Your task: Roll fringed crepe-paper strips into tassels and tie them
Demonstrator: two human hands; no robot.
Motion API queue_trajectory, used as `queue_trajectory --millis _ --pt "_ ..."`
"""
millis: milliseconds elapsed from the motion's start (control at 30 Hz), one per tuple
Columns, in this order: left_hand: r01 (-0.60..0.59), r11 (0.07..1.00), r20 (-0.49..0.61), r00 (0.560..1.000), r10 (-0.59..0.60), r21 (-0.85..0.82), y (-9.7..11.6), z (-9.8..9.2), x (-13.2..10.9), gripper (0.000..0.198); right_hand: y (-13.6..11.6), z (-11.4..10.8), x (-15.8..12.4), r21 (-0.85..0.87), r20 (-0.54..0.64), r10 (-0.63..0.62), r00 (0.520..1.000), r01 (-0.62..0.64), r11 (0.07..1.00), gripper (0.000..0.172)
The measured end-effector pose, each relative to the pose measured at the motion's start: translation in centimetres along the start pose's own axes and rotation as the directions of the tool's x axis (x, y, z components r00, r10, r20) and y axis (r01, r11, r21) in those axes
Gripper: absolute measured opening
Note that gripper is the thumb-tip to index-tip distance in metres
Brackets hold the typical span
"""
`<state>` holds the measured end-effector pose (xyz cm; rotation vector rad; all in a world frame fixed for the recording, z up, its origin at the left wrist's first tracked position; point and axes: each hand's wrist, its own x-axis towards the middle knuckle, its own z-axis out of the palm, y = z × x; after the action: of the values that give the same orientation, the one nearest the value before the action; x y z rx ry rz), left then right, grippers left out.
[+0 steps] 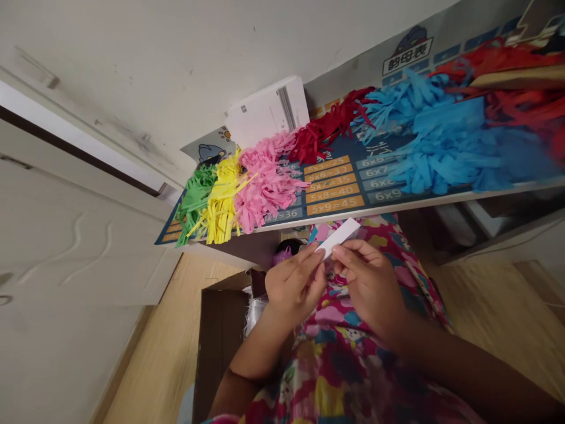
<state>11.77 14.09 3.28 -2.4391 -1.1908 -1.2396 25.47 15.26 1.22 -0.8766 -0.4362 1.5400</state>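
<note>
Between my two hands, just below the desk edge, is a narrow white strip (pixel 339 237) that looks like folded paper. My left hand (pixel 295 284) pinches its lower left end with the fingers closed. On the right side, my right hand (pixel 368 282) grips the same strip between thumb and fingers. The strip tilts up to the right, over my lap. Fringed paper bundles lie on the desk above: green (pixel 197 197), yellow (pixel 222 203), pink (pixel 267 182), dark red (pixel 329 129) and blue (pixel 445 153).
A printed mat (pixel 334 203) covers the desk. White sheets (pixel 269 112) lean against the wall. Red fringe (pixel 525 109) fills the far right. Below left stands an open cardboard box (pixel 218 335) holding shiny clear material. A white cabinet (pixel 70 235) is at the left.
</note>
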Motion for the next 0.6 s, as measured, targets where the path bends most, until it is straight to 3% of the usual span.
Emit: queue_trajectory --millis 233,600 --pt "-0.016 0.999 -0.002 1.000 0.016 0.049 0.12 0.05 -0.23 0.036 -0.15 0.15 -0.33 -0.044 -0.033 0.018 0.999 -0.019 0.999 0.034" --pt "-0.080 0.997 0.092 0.993 0.078 0.022 -0.19 -0.14 -0.63 0.035 -0.54 0.31 -0.49 -0.118 -0.081 0.001 0.997 -0.011 0.993 0.033"
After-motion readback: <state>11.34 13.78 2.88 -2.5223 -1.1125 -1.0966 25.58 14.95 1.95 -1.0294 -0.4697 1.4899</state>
